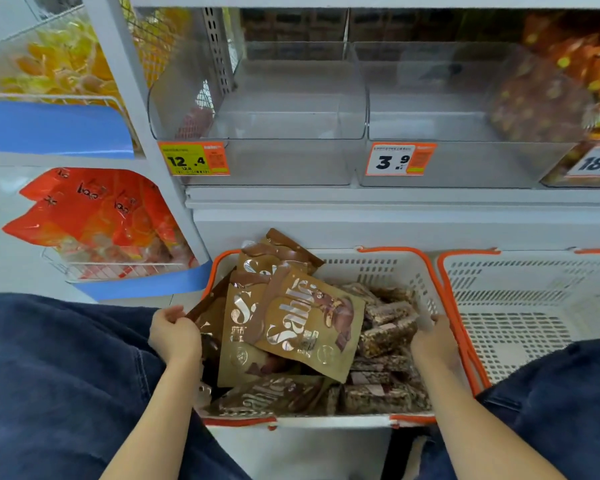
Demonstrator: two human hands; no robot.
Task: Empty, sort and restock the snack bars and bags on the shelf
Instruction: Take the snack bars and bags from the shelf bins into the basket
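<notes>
A white basket with an orange rim [388, 263] sits on the floor between my knees. Its left half holds several brown and gold snack bags [302, 320]; its right half holds several dark wrapped snack bars [387, 332]. My left hand [174, 336] is at the basket's left edge, fingers pinching the corner of a dark brown bag. My right hand [433, 341] rests inside the right wall, touching the bars; whether it grips one is hidden. Above, two clear shelf bins stand empty, the left bin [284, 126] tagged 12.4 and the right bin [440, 133] tagged 3.9.
A second white basket [520, 306] with nothing in it stands to the right. A bin of orange-spotted bags [551, 98] fills the shelf's far right. On the left side rack hang red-orange bags [94, 209] and yellow bags [59, 60].
</notes>
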